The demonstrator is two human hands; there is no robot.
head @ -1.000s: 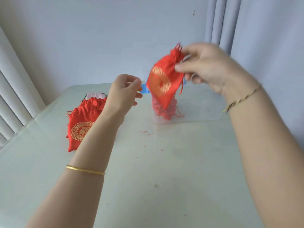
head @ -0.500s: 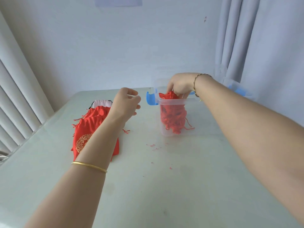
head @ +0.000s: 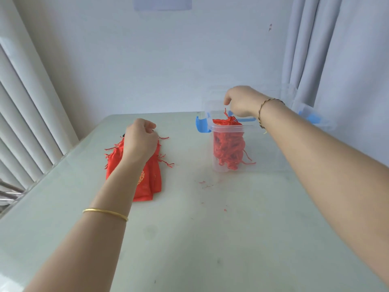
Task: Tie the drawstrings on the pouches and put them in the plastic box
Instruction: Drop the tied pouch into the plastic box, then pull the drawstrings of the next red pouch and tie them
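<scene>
**One more pouch boxed, left hand down on the pile**

The desk point(head: 210, 239) ends at a left edge that runs close along the window blinds point(head: 21, 123). The pile of red pouches point(head: 147, 182) lies a little inside that edge, with bare top toward the viewer.

A second ago the left hand point(head: 140, 142) hung curled in the air. Now it has dropped onto the gathered necks of the pile. Its grip is curled, but the hand hides whether it has pinched a pouch or only rests there.

Loose red thread scraps point(head: 205, 184) dot the open middle of the desk, where either arm can swing freely.

The tied pouch point(head: 228, 122) that the right hand held up a second ago now sits at the top of the plastic box point(head: 228, 129). It rests on the red pouches already stacked there, level with the rim. I judge this delivery done and the next pouch due from the pile.

The right hand point(head: 242, 101) has lifted just above the box, fingers pointing down. One drawstring end stands up toward them, and I cannot tell whether the grip has let it go.

The box stands near the far edge of the desk, with a curtain point(head: 305, 60) close behind on the right, so withdrawing toward the viewer looks roomier.
</scene>
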